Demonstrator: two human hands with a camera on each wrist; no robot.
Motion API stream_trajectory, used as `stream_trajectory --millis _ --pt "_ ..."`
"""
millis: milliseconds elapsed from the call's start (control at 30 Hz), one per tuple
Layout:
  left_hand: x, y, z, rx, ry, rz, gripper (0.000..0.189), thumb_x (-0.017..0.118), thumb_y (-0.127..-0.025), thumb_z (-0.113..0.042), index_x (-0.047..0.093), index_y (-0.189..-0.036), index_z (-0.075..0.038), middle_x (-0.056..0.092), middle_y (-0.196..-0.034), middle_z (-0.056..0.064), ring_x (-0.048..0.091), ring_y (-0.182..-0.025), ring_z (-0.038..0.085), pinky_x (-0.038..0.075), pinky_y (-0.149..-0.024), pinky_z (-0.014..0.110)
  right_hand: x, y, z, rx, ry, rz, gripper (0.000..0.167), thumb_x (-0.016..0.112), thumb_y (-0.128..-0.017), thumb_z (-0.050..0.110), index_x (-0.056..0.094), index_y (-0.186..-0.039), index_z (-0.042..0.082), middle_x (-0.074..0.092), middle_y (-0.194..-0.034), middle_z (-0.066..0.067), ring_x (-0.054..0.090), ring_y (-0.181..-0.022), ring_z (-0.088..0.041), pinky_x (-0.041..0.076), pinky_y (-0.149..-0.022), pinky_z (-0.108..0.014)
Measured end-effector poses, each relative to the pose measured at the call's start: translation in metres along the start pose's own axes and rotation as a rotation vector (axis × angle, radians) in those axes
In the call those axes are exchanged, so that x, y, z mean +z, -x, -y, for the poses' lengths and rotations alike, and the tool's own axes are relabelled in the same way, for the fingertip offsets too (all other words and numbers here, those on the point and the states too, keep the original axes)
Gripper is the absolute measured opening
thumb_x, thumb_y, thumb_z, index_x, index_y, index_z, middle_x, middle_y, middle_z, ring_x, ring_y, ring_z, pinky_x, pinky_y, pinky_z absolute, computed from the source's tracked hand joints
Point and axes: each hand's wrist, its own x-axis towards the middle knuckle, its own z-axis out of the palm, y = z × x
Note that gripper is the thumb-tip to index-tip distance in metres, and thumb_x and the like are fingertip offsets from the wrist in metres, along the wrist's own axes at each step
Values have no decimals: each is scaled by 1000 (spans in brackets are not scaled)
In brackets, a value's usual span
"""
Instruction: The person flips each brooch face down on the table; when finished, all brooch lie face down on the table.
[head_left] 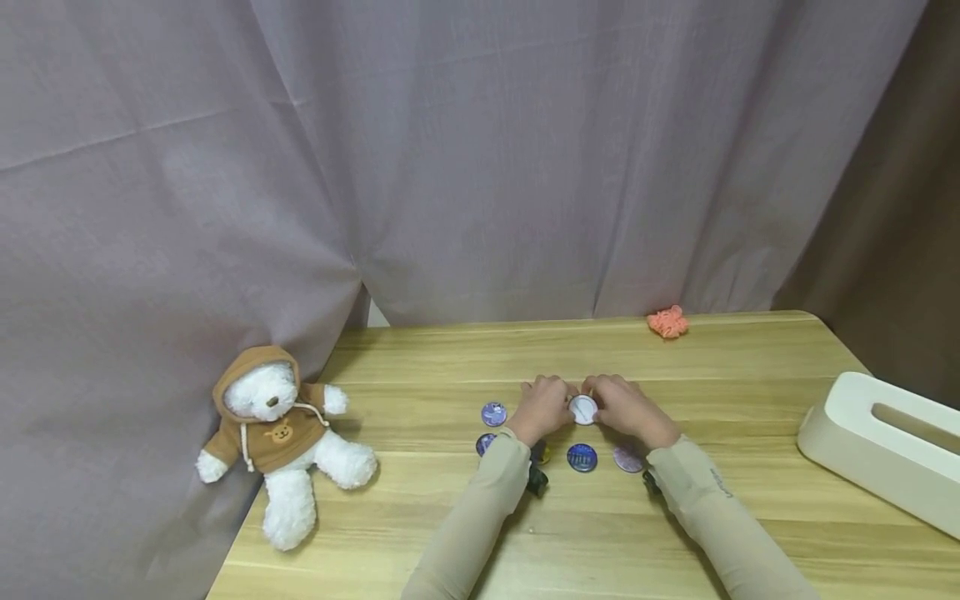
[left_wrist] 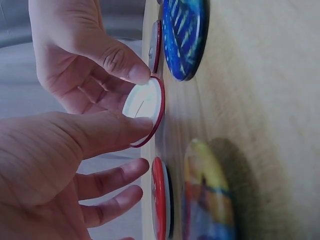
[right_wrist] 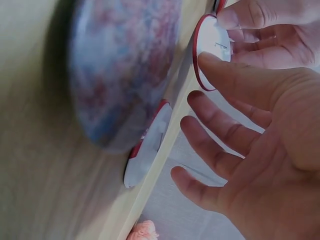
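Left hand (head_left: 543, 407) pinches white badge (head_left: 583, 409); blue badge (head_left: 582, 457) near.

Spreads as a wood-grained table (head_left: 420, 358), bearing round badges (head_left: 582, 457) midway, a white plush bear (head_left: 283, 440) at left, a fuzzy coral bundle (head_left: 667, 322) at back and a cream slotted box (head_left: 873, 450) at right.

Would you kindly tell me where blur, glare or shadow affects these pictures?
Left wrist: the white-backed badge looks bright, nearly washed out, while the yellow-topped badge is blurred, with a soft shadow on the table; right wrist: the large patterned badge is clearly out of focus, a dark shadow beside it; head: fairly even light, but the blue badge is too small for fine detail.
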Motion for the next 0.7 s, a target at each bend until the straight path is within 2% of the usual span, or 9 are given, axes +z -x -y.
stream_trajectory --millis 167,367,533,700 --pt "-2 2 -1 4 -30 28 28 79 -85 -21 78 -113 -23 69 -107 2 58 -97 23 43 -85 46 2 0 3 36 43 16 25 79 -72 -3 68 -93 4 66 -88 -8 61 -82 -29 47 -72 -51" --pt "-1 2 -1 10 -41 51 20 77 -88 -23 79 -108 -24 67 -111 4 56 -99 26 41 -83 43 2 0 6 115 66 76 23 79 -76 1 70 -97 6 65 -98 -11 56 -94 -36 40 -82 -62" --pt "2 1 1 10 -25 75 19 74 -91 -22 80 -109 -24 66 -117 4 56 -102 27 39 -83 42 1 1 8 114 95 117 21 78 -77 0 72 -96 6 64 -110 -17 54 -104 -43 36 -84 -66" --pt "3 1 2 10 -19 81 18 72 -92 -20 80 -107 -25 65 -115 2 55 -102 26 40 -83 44 0 1 7 102 111 133 20 77 -78 1 72 -97 7 63 -115 -20 53 -106 -47 35 -85 -70"
